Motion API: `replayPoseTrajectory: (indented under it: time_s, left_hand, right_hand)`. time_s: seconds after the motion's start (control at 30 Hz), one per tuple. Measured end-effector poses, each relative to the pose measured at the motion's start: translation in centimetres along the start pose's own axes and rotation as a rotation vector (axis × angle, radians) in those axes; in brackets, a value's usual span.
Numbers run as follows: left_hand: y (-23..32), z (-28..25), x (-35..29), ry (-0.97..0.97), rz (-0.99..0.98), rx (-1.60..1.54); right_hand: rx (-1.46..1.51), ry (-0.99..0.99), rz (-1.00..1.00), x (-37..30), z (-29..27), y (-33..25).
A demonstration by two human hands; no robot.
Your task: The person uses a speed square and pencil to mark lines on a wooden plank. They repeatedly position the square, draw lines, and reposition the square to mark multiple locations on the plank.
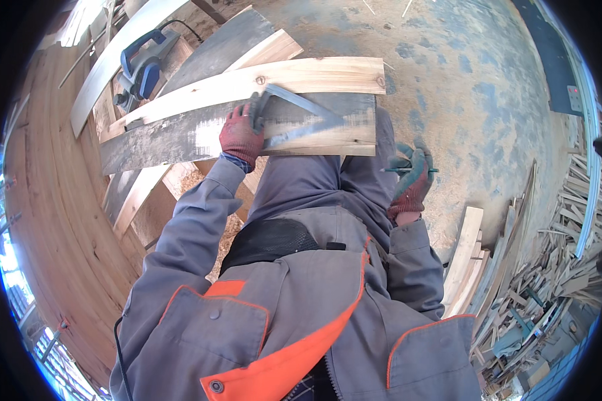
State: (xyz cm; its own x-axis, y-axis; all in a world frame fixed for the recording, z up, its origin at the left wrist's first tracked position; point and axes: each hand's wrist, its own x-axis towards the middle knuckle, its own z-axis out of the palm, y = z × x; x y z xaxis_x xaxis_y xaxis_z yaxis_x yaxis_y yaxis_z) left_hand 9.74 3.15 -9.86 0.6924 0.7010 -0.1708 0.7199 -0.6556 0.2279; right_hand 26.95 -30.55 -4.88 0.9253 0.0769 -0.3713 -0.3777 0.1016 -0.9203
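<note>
My left hand (241, 136), in a red glove with dark fingertips, grips the left side of a metal triangular square (299, 100). The square lies on a grey-stained board (164, 140) whose right end shows bare wood. Along that board's far side runs a pale plank (214, 84) with knots, and the square's far corner comes up to it. Off to the right of the boards, beside my leg, my right hand (413, 175) is closed around a thin dark green pencil (394, 170), its tip toward the left. This hand wears a red and green glove and touches no board.
A blue electric planer (139, 69) with a black cord stands at the far left. Wide wooden boards (57, 200) lie along the left side, with shavings (229, 242) below the work. Scrap strips (568, 227) pile up at the right, near leaning planks (467, 257).
</note>
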Motion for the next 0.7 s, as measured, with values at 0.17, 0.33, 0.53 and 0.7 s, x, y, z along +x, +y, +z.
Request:
replayPoseTrajectory:
  time_s: [0.17, 0.33, 0.53, 0.7]
  left_hand:
    - [4.2, 0.7, -1.3, -0.076, 0.033, -0.328]
    - [10.2, 1.1, -3.4, -0.191, 0.188, -0.223]
    - [11.8, 0.4, -4.1, -0.262, 0.202, -0.193]
    - [11.3, 1.3, -4.5, -0.187, 0.241, -0.095]
  right_hand:
    - [-0.090, 0.048, 0.342, 0.7, -0.3, 0.4]
    - [-0.017, -0.091, 0.407, 1.8, -1.3, 0.8]
    - [-0.176, -0.126, 0.325, 2.9, -0.6, 0.6]
    - [-0.135, -0.147, 0.357, 3.9, 0.2, 0.7]
